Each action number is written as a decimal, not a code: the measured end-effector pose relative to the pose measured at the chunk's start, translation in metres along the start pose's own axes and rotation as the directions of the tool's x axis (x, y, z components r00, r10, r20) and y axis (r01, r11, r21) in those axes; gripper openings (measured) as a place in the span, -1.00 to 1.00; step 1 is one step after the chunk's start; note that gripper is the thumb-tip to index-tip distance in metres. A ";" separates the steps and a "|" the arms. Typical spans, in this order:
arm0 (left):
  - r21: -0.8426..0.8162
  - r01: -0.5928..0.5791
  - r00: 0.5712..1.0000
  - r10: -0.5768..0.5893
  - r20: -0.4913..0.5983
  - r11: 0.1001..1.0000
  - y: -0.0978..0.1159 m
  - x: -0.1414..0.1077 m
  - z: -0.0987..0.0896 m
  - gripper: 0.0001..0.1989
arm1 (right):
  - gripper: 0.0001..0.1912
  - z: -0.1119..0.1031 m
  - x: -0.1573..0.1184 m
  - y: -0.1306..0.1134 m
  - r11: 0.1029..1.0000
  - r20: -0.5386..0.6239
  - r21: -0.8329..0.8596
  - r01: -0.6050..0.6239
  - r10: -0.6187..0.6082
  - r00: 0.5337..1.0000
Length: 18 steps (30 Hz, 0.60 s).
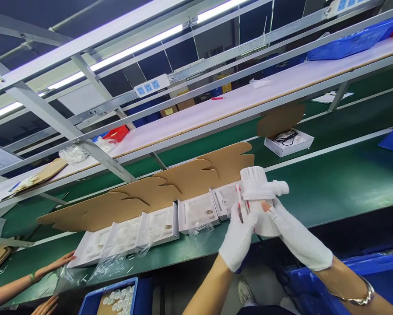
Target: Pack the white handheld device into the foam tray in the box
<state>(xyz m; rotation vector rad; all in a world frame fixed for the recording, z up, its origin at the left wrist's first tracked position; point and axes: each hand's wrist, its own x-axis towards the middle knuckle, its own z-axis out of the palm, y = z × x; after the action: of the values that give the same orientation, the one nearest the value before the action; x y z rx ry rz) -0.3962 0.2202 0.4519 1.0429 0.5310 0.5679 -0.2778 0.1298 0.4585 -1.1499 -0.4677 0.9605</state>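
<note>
A white plastic appliance [257, 190] with a ribbed round cap and a side nozzle is held above the bench's front edge. My left hand [236, 243], in a white glove, is closed at its left side. A slim tool with red edges [243, 201] sticks up from the left fingers; its exact kind is unclear. My right hand [296, 236], also gloved with a bare fingertip showing, is closed around the appliance's lower right side. Just behind the hands lies an open white box [223, 201] with white parts inside. The palms' inner sides are hidden.
Several open white boxes [159, 225] with brown lids line the green bench [341, 179]. A co-worker's hand [63, 260] touches the leftmost box. A blue bin [135, 293] holds small translucent cups. Farther back, another box [290, 146] contains a black cable. A shelf [196, 116] runs above.
</note>
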 end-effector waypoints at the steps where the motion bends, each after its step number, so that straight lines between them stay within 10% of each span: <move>1: -0.098 0.056 0.998 -0.057 -0.005 0.994 -0.002 0.006 0.005 -0.31 | -0.15 -0.001 0.002 -0.004 0.993 0.005 -0.114 0.034 -0.033 0.999; 5: -0.500 0.411 0.909 -0.385 0.160 0.762 -0.007 0.022 0.021 -0.55 | -0.08 -0.009 0.008 -0.019 0.912 0.032 -0.402 0.078 -0.071 0.997; 8: -0.657 0.456 0.889 -0.349 0.297 0.601 -0.005 0.022 0.027 -0.73 | -0.09 -0.012 0.010 -0.024 0.867 -0.015 -0.492 0.076 -0.096 0.995; 18: -0.506 0.401 0.909 -0.264 0.323 0.763 -0.047 0.036 0.011 -0.57 | -0.11 -0.033 -0.005 0.024 0.742 -0.057 -0.639 0.200 -0.306 0.950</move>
<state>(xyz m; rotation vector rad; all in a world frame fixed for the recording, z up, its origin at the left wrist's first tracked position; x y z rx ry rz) -0.3542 0.2188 0.4093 0.4154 0.2962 0.2439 -0.2651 0.1097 0.4249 -1.7009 -0.8333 0.4591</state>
